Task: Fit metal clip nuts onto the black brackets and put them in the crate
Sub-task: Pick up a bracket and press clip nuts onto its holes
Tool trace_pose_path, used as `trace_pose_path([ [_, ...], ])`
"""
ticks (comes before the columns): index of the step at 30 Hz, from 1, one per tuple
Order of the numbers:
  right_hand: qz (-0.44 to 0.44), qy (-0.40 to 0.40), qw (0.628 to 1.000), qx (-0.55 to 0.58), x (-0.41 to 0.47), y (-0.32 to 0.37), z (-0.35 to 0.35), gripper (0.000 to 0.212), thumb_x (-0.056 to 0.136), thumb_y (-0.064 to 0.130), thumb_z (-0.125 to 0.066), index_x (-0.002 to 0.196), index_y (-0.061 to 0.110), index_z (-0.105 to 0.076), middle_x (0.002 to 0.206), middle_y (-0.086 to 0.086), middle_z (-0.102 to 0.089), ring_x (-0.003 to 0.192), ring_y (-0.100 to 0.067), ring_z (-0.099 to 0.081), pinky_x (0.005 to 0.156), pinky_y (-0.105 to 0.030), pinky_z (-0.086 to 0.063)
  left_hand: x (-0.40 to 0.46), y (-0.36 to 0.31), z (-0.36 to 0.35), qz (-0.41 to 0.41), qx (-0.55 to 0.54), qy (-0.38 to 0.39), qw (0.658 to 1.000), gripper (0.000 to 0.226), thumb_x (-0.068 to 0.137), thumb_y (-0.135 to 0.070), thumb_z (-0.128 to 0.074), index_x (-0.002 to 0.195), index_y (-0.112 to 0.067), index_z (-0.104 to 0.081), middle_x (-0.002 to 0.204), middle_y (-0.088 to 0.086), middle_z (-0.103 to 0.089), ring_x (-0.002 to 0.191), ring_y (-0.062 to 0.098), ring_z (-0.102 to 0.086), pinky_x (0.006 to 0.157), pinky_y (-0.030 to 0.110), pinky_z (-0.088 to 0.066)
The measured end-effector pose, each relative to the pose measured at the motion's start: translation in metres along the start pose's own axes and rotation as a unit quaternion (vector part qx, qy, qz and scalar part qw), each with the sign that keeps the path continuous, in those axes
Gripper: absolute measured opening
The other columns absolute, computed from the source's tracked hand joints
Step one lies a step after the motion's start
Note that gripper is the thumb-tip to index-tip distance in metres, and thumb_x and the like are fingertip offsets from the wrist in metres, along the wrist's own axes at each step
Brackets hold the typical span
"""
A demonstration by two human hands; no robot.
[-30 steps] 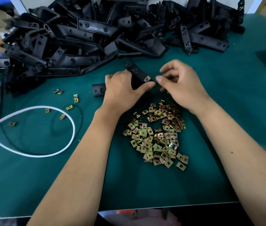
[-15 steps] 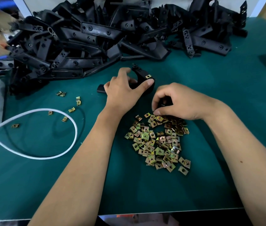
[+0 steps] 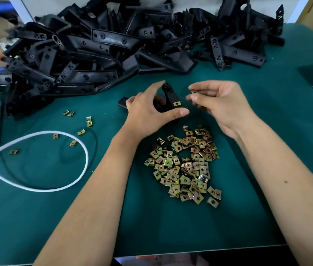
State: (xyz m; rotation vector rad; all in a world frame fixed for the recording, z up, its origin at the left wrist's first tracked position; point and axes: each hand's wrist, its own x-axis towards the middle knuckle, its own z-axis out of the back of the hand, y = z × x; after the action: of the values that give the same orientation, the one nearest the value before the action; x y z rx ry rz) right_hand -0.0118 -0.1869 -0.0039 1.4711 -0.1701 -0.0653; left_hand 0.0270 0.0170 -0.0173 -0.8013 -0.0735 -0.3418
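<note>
Above the nuts (image 3: 183,166), hands grip bracket (image 3: 171,97) and clip (image 3: 194,92).

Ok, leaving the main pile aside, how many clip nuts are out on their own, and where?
stray clip nuts on the mat, beyond the left hand: 8
fitted clip nut on the held bracket: 1
pinched clip nut in the right hand: 1
Total: 10
</note>
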Motion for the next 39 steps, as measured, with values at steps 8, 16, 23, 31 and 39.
trace_pose_path([
  [8,0.007,-0.051,0.997,0.059,0.000,-0.002,-0.007,0.014,0.102,0.010,-0.061,0.100,0.008,-0.075,0.089,-0.011,-0.079,0.073,-0.015,-0.070,0.063,-0.022,-0.054,-0.002,0.001,-0.004,-0.083,0.042,-0.040,0.995,0.113,0.058,-0.093,-0.058,0.152,-0.031,-0.043,0.100,-0.016,-0.060,0.110,0.012,-0.052,0.107,0.033,-0.021],
  [16,-0.003,-0.083,0.995,0.053,0.003,-0.008,-0.007,0.007,0.095,0.006,-0.071,0.096,0.011,-0.077,0.081,-0.004,-0.077,0.069,-0.008,-0.065,0.064,-0.019,-0.051,0.000,0.003,-0.006,-0.108,0.061,-0.085,0.989,0.112,0.062,-0.093,-0.057,0.153,-0.030,-0.043,0.098,-0.019,-0.059,0.111,0.012,-0.048,0.102,0.031,-0.019],
  [23,0.002,-0.037,0.999,0.025,0.001,-0.010,-0.012,0.024,0.101,0.005,-0.061,0.098,0.019,-0.080,0.091,-0.003,-0.075,0.082,-0.007,-0.065,0.071,-0.021,-0.055,-0.001,0.002,-0.006,-0.115,0.078,-0.083,0.987,0.112,0.062,-0.093,-0.059,0.153,-0.030,-0.043,0.096,-0.022,-0.055,0.109,0.008,-0.042,0.103,0.031,-0.019],
  [31,0.044,-0.062,0.997,0.032,0.000,-0.007,-0.012,0.010,0.095,0.004,-0.070,0.096,0.010,-0.077,0.076,-0.002,-0.075,0.064,-0.006,-0.064,0.059,-0.016,-0.051,-0.002,0.001,-0.007,-0.137,0.080,-0.074,0.985,0.112,0.062,-0.091,-0.061,0.153,-0.028,-0.043,0.099,-0.019,-0.055,0.108,0.006,-0.040,0.105,0.031,-0.019],
  [39,0.050,-0.041,0.998,0.007,0.002,-0.009,-0.011,0.023,0.094,0.000,-0.068,0.108,0.014,-0.080,0.089,0.002,-0.079,0.072,-0.005,-0.067,0.067,-0.016,-0.052,-0.002,0.000,-0.008,-0.147,0.076,-0.065,0.984,0.114,0.062,-0.094,-0.058,0.153,-0.028,-0.043,0.102,-0.017,-0.061,0.111,0.010,-0.045,0.106,0.032,-0.020],
])
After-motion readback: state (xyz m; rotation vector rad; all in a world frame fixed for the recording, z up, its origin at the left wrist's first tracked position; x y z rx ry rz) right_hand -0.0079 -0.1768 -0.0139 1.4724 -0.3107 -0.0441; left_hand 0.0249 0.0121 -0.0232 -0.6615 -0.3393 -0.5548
